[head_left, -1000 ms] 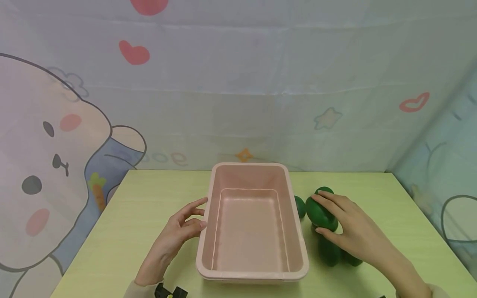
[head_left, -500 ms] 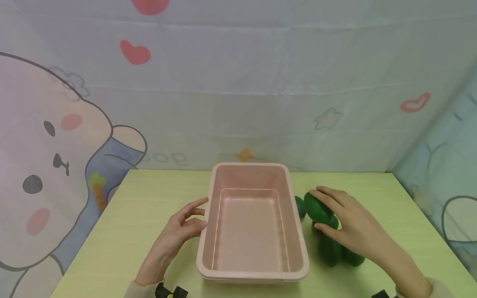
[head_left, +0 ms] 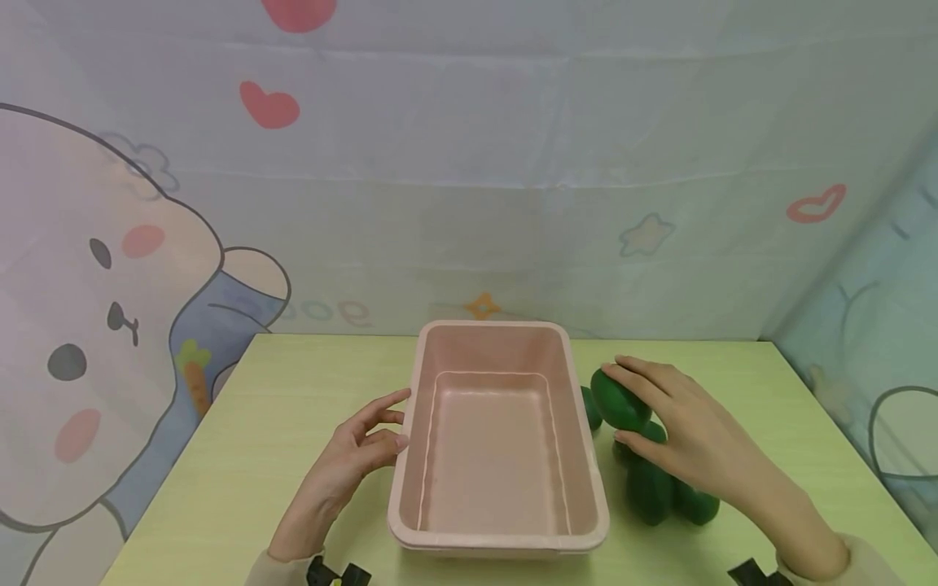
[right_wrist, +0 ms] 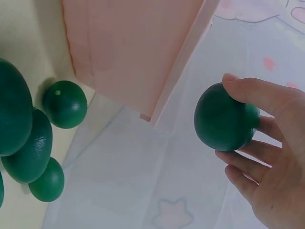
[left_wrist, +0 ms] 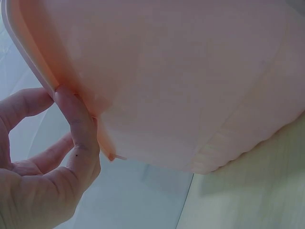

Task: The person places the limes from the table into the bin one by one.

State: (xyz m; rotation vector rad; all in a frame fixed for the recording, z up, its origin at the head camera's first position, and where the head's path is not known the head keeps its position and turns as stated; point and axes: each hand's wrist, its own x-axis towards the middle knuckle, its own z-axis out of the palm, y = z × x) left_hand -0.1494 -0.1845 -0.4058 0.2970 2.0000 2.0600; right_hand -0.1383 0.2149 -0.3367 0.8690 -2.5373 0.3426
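My right hand holds a dark green, smooth oval fruit between thumb and fingertips, raised beside the bin's right wall. The right wrist view shows the fruit in profile, with the thumb over one side and fingers on the other. A pale pink rectangular bin stands in the middle with its bare floor in sight. My left hand rests its index fingertip and thumb against the bin's left rim; in the left wrist view, fingertips touch the rim from outside.
Several similar green fruits lie clustered on the pale yellow-green table right of the bin, partly beneath my right hand. One fruit sits close to the bin's right wall. A printed cloth hangs behind the table.
My right hand has lifted the green fruit from the cluster and shifted it up and left toward the bin, uncovering more fruits beneath. The left hand and bin stay put.
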